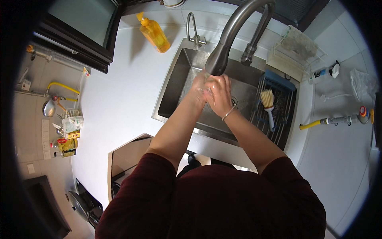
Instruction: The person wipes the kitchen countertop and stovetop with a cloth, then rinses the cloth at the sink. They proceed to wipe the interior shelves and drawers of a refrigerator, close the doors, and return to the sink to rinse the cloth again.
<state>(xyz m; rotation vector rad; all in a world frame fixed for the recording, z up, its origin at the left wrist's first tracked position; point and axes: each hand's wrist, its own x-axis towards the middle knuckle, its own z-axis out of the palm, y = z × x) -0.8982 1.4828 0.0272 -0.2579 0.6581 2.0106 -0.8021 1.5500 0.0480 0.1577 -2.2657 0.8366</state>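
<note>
My left hand (199,86) and my right hand (218,93) touch each other under the spray head of a brushed-metal kitchen faucet (218,58). Both are wet, with water running over them, above a stainless steel sink (191,71). A bracelet circles my right wrist. The right hand's fingers are bent over the left hand; no object shows between them. The faucet head partly hides the left hand's fingers. A drain shows just right of my right wrist.
A dish brush (268,104) lies on a metal rack (279,131) at the sink's right. An orange pump bottle (155,35) stands on the white counter (119,98), left of a small faucet (195,33). An open window frame (109,44) juts over the counter's upper left.
</note>
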